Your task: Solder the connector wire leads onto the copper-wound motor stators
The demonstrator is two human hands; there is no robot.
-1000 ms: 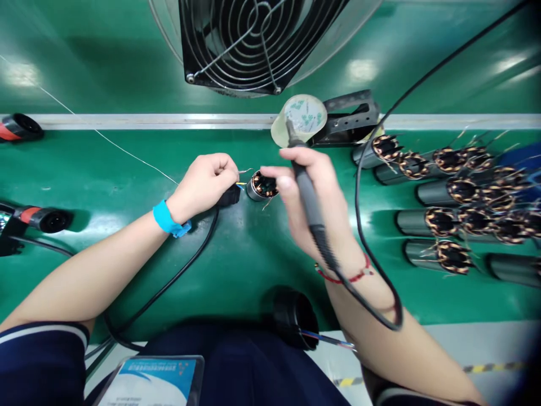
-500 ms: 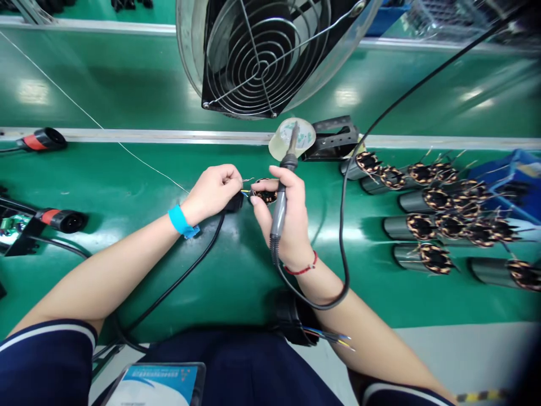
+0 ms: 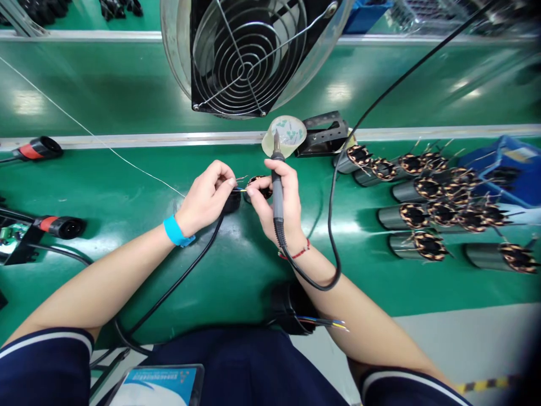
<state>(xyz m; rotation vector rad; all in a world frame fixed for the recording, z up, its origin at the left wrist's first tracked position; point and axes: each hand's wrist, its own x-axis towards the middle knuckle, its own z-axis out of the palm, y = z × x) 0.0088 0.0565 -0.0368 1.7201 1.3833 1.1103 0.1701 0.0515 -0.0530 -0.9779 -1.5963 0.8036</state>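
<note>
My right hand is closed around the grey handle of a soldering iron, whose tip points up and away. Its thumb and forefinger also pinch at thin coloured wires beside a copper-wound motor stator, partly hidden by the fingers. My left hand has its fingertips pressed together on a thin wire, close to those wires. A long pale strand runs from the upper left to the left hand. Just below its fingers sits a black cable housing.
Several wound stators stand at right, by a blue bin. A fan hangs ahead. Behind the iron are a round pale container and a black metal stand. Black-and-red connectors lie left; a black housing is near my body.
The right hand has tilted the iron more upright, and its thumb and forefinger have closed in on the wires. The left fingertips have shifted slightly. The whole view has moved a little.
</note>
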